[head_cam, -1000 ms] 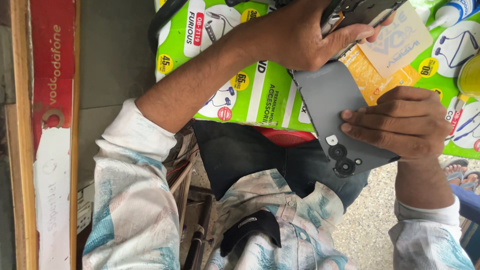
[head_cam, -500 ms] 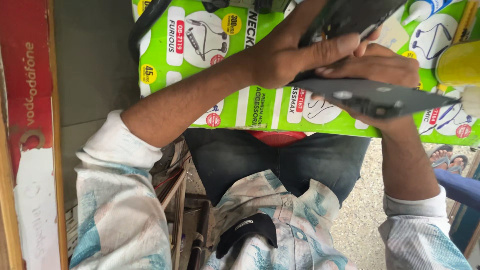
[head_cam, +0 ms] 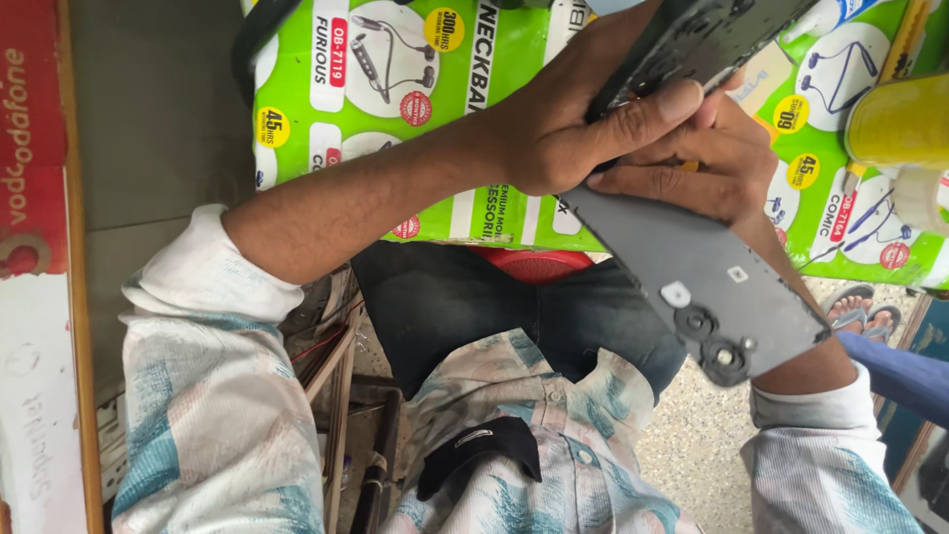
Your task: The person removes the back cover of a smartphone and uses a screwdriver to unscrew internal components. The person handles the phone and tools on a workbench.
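Observation:
My left hand (head_cam: 559,133) reaches in from the lower left and grips a dark phone body (head_cam: 697,40) near the top edge, thumb pressed along its side. Just below it, my right hand (head_cam: 697,168) holds the upper end of a grey phone back cover (head_cam: 692,282). The cover's inner face is turned to me and shows round camera cut-outs near its lower end. The two hands touch, and the cover hangs apart from the phone body, slanting down to the right over my lap.
Green printed packaging sheets (head_cam: 395,89) cover the surface behind my hands. A yellow container (head_cam: 900,119) stands at the right edge. A red and white board (head_cam: 35,218) runs down the left. A sandalled foot (head_cam: 860,311) rests on the speckled floor.
The grey back cover has swung from edge-on to its inner face towards me, its lower end dropping towards my lap. My left hand has lifted the phone body higher.

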The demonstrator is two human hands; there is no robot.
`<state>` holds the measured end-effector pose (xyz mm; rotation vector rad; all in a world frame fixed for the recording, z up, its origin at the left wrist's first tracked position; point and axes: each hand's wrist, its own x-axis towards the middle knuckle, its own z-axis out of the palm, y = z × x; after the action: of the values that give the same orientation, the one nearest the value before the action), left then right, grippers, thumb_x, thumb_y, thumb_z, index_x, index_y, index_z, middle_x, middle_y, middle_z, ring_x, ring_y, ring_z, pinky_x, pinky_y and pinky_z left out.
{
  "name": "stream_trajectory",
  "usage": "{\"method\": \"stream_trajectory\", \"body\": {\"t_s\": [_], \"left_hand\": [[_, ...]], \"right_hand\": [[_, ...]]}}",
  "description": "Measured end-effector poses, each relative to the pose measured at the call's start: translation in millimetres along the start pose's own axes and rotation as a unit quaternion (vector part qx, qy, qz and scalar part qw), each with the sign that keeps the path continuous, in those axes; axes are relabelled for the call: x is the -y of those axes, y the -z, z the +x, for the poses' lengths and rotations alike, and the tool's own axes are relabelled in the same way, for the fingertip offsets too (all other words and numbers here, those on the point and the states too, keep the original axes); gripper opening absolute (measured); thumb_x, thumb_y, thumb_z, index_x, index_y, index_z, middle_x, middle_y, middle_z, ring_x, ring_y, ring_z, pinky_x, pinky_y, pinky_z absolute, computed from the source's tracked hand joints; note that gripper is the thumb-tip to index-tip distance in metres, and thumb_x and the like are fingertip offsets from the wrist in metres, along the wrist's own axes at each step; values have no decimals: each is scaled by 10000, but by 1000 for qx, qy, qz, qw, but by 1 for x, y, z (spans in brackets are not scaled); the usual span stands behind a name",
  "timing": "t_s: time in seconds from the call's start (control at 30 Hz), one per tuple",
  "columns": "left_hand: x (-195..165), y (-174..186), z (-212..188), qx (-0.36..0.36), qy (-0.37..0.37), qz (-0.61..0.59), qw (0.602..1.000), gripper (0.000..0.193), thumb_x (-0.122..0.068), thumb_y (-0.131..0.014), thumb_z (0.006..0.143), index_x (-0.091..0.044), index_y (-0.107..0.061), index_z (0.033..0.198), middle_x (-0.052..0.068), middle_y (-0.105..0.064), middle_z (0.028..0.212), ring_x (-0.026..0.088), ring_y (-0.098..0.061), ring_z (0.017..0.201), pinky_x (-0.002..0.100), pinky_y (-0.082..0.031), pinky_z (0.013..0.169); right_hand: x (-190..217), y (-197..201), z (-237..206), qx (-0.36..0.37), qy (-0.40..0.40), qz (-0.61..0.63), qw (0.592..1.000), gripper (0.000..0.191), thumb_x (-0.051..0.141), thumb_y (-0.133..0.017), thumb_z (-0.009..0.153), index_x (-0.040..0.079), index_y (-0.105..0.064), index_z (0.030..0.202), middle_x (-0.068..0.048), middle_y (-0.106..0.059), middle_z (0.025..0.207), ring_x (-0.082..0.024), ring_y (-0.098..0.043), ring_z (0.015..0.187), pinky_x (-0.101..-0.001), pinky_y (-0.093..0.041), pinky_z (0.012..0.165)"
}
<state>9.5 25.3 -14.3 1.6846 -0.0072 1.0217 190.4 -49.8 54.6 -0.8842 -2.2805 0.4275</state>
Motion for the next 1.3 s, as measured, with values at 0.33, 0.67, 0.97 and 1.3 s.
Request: {"method": "stream_trajectory", "body": {"t_s": [0.33,0.67,0.97,1.3], "left_hand": [[-6,2,4,30,8,-28,999,278,-297,-480,1258,-56,-471,1397,45,-666,1127,105,-702,1061,262,-581,962],[0,-4,5,-9,32,-8,999,340,-342,-590,1198,-81,-483,1388,43,-659,1227,128,-692,1084,268,-587,969],[-3,0,7,6,0,35,999,276,-273,-639,1206,-68,-515,1342,49,-676,1215,132,-689,1075,279,-582,930],[3,3,3,12,-17,53,998,331,-266,-664,1205,-66,-472,1385,75,-659,1271,164,-691,1136,288,-595,996]], "right_hand": [[-8,-5,-29,-10,47,-56,997,181,-75,-802,867,49,-844,992,-80,-763,967,-270,-724,970,-383,-566,921],[-19,-5,-45,3,156,-146,977,327,42,-791,761,76,-852,1080,-43,-772,976,-195,-645,809,-322,-550,705],[-12,-4,-43,2,165,-146,975,381,99,-781,719,84,-855,1092,-27,-756,983,-180,-611,800,-322,-544,702],[0,-4,-44,5,169,-184,968,393,143,-810,729,105,-856,1117,0,-763,1034,-146,-569,772,-284,-491,652]]}}
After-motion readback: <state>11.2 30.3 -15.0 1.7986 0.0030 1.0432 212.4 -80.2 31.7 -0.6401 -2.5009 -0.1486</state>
